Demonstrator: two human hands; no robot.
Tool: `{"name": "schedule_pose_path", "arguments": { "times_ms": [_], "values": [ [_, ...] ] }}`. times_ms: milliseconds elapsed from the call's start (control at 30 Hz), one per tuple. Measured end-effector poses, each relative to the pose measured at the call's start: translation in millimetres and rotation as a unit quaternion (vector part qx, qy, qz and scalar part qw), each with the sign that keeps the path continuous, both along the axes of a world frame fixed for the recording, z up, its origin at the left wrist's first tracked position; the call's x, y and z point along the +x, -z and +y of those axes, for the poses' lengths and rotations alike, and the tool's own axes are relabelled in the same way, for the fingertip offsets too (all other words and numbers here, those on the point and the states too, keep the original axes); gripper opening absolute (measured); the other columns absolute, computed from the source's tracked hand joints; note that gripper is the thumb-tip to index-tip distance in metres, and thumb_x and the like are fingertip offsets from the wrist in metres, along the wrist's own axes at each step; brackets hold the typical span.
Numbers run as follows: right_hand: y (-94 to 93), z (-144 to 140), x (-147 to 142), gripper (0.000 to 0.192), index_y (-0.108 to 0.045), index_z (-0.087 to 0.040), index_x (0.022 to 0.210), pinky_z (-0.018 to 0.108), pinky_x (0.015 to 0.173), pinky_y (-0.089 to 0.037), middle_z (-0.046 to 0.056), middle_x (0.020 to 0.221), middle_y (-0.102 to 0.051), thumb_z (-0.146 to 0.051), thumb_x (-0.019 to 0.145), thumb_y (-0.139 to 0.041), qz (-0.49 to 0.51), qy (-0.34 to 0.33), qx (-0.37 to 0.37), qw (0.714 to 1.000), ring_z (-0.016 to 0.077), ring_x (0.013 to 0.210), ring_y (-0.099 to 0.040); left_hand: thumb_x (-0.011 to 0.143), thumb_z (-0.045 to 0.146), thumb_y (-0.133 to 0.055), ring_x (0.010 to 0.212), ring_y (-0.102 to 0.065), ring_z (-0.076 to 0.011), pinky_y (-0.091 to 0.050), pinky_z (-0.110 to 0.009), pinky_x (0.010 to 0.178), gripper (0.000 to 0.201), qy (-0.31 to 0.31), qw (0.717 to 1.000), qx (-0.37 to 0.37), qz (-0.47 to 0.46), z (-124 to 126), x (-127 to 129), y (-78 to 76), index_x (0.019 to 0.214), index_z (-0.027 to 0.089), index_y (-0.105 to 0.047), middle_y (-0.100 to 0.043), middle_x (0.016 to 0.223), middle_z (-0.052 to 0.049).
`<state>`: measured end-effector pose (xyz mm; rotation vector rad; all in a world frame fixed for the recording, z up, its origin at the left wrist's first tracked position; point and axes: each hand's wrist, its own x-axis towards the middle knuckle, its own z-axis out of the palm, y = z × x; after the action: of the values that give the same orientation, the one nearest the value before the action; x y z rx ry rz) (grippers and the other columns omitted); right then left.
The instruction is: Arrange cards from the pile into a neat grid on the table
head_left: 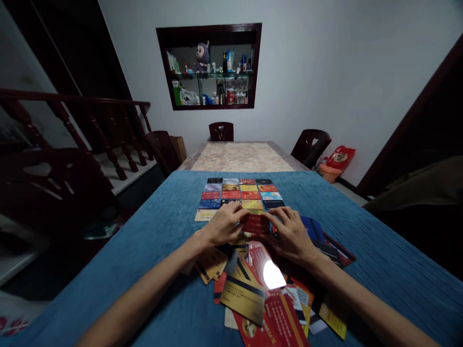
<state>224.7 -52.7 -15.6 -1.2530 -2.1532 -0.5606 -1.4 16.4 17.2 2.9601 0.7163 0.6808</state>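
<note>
A dark red plastic card (256, 223) is held upright-tilted between both hands. My left hand (224, 222) pinches its left edge with thumb and fingers, and my right hand (289, 233) grips its right edge. Just beyond stands a grid of cards laid flat in rows, among them a red card (210, 195), a blue card (209, 204) and a cream card (205, 215). Under and in front of my hands lies a loose, overlapping pile of cards, with a gold card (243, 298) and a red card (285, 318) on top.
A blue cloth (144, 246) covers the near table; a patterned tabletop (242, 156) continues behind it. Dark wooden chairs (311, 147) stand around. More cards, such as a blue one (314, 229), spread right of the pile. A wall niche (213, 67) holds bottles and a plush toy.
</note>
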Motion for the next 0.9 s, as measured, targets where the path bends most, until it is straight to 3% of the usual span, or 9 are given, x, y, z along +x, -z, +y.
{"name": "schedule_pose_path", "arguments": {
  "times_ms": [200, 533, 900],
  "values": [
    [-4.8, 11, -6, 0.038, -0.059, -0.018, 0.118, 0.043, 0.081, -0.040, 0.014, 0.112, -0.059, -0.032, 0.084, -0.062, 0.012, -0.028, -0.038, 0.999, 0.0304, 0.102, -0.047, 0.080, 0.025, -0.061, 0.103, -0.052, -0.0270, -0.045, -0.040, 0.088, 0.048, -0.023, 0.998, 0.028, 0.042, -2, -14, -1.5, 0.125, 0.013, -0.052, -0.056, 0.115, -0.015],
    [-17.9, 43, -22, 0.045, -0.059, -0.018, 0.123, 0.043, 0.082, -0.043, 0.014, 0.110, -0.058, -0.040, 0.084, -0.063, 0.009, -0.099, -0.081, 0.992, 0.0297, 0.100, -0.047, 0.080, 0.024, -0.062, 0.109, -0.053, -0.0292, -0.046, -0.043, 0.092, 0.046, -0.061, 0.994, 0.051, 0.070, 10, -39, -10.6, 0.124, 0.013, -0.052, -0.057, 0.119, -0.015],
    [-30.9, 99, -49, 0.044, -0.060, -0.018, 0.123, 0.044, 0.085, -0.045, 0.013, 0.110, -0.058, -0.040, 0.085, -0.065, 0.020, -0.144, -0.096, 0.985, 0.0282, 0.099, -0.047, 0.083, 0.025, -0.062, 0.106, -0.055, -0.0270, -0.048, -0.041, 0.091, 0.041, -0.086, 0.994, 0.018, 0.067, 52, -70, -20.6, 0.123, 0.016, -0.055, -0.059, 0.115, -0.013]
  ]
}}
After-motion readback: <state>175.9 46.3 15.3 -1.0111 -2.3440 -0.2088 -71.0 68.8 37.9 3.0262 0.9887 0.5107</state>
